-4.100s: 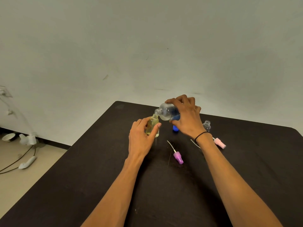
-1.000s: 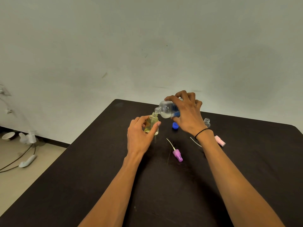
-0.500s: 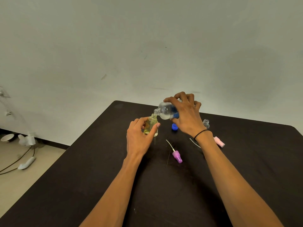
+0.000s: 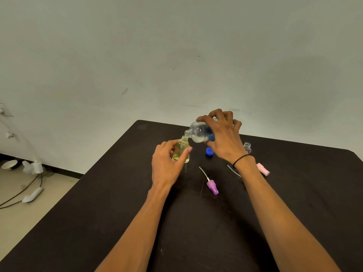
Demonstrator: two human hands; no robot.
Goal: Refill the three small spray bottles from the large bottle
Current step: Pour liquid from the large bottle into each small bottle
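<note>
Little has changed over the last second: the left hand (image 4: pixel 167 163) still pinches the yellowish small bottle (image 4: pixel 181 149) between thumb and fingers on the table (image 4: pixel 98 213), while the right hand (image 4: pixel 224 138), fingers curled around the tipped large bottle (image 4: pixel 198 132), keeps its mouth at the neck, so filling continues. Beyond the right fingers stand a blue cap (image 4: pixel 209 152) and a clear small bottle (image 4: pixel 247 147); nearer lie the purple sprayer (image 4: pixel 212 186) and pink sprayer (image 4: pixel 263 169), none obstructing.

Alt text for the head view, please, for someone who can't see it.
The right hand tips a large clear bottle over a small yellowish bottle steadied by the left hand on a dark table; a purple sprayer top lies nearby.
</note>
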